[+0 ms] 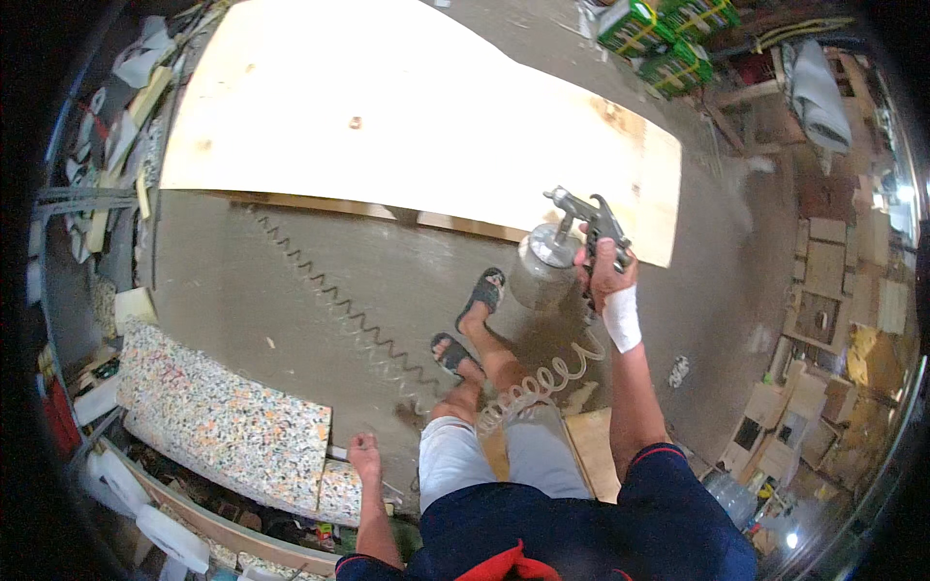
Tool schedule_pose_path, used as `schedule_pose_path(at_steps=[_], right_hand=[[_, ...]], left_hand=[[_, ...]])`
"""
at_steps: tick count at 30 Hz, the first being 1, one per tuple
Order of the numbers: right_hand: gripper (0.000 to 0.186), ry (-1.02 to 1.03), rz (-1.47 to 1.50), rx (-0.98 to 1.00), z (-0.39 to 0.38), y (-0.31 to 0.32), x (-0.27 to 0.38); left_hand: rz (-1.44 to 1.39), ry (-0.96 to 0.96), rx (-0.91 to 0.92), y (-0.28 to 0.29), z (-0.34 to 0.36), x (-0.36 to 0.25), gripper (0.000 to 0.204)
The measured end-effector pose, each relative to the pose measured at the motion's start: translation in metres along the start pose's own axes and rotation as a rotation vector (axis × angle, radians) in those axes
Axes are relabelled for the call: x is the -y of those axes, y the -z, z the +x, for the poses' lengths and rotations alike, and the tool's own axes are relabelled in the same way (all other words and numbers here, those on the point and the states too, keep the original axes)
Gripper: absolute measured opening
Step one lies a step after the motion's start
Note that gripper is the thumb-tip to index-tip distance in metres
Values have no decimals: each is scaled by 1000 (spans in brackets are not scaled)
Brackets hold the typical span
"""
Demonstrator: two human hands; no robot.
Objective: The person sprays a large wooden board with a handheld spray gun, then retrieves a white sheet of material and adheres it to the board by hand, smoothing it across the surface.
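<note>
My right hand (606, 263), with a white wrap at the wrist, grips a metal spray gun (591, 218) with a cylindrical cup (544, 269) below it, near the lower right of a large pale wooden board (407, 116). A translucent coiled hose (528, 392) hangs below the gun across my legs. My left hand (364, 453) is lower left, fingers curled with nothing visible in it, beside a speckled foam slab (223, 416).
Another coiled line (329, 305) crosses the concrete floor (223, 281) near my sandalled feet (481, 290). Foam scraps (136, 77) pile along the left. Green boxes (659, 48) and a grey roll (814, 97) are at upper right; wood offcuts (823, 300) line the right side.
</note>
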State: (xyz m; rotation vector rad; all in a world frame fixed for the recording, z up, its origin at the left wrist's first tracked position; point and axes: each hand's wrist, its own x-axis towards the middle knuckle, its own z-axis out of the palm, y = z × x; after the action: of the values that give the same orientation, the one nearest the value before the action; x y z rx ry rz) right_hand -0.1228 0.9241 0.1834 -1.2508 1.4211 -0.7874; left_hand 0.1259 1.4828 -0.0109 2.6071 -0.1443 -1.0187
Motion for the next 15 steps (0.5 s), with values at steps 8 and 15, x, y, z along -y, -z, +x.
schedule_pose_path(at_steps=[8, 15], right_hand=[[61, 135, -114, -153, 24, -103, 33], [52, -12, 102, 23, 44, -179, 79]], left_hand=[[-12, 5, 11, 41, 63, -67, 38], [-116, -50, 19, 123, 149, -129, 36]])
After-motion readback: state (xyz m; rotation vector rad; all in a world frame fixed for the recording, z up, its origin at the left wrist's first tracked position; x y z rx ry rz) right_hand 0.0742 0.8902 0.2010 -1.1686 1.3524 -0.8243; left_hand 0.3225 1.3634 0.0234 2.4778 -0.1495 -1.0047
